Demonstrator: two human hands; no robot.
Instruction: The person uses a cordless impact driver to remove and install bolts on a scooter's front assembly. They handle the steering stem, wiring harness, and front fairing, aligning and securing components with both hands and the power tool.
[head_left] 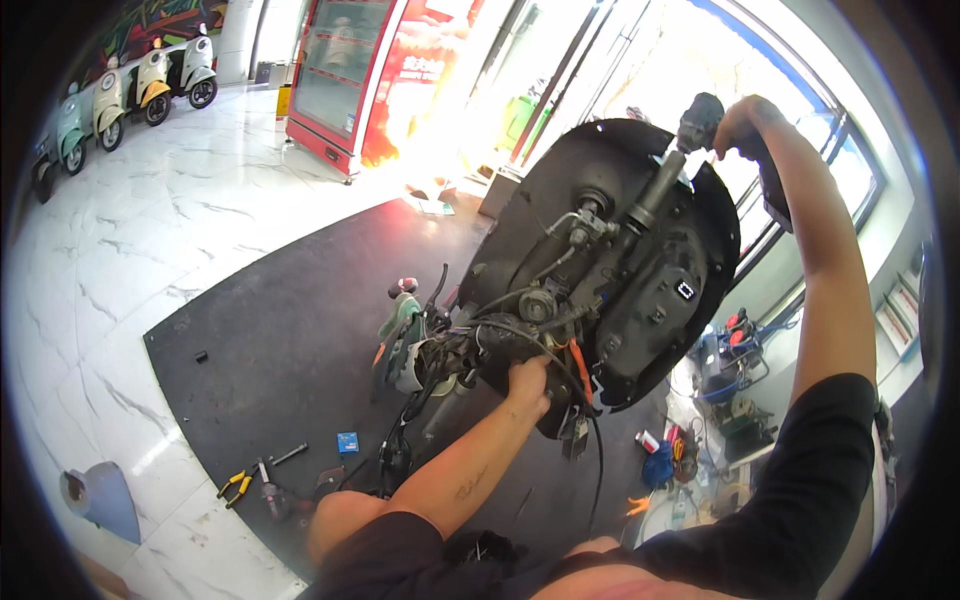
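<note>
A big black scooter body panel (pixel 660 270) stands tilted in front of me, its inner side facing me. A metal tube (pixel 657 190) runs up across it, with a dark lumpy end (pixel 700 120) at the top. My right hand (pixel 745 118) is raised beside that end with its fingers curled; what they grip is hidden. Low on the panel, my left hand (pixel 530 385) is closed among the black cables (pixel 510 325), and what it holds is hidden too. Close by it runs an orange cable (pixel 580 365).
Pliers (pixel 238 487), a hammer-like tool (pixel 270 492) and a small blue packet (pixel 347 442) lie on the dark mat (pixel 270 330). Tools and cables clutter the right side near a blue-framed machine (pixel 735 365). Behind stand a red glass-door cabinet (pixel 335 80) and several parked scooters (pixel 110 105).
</note>
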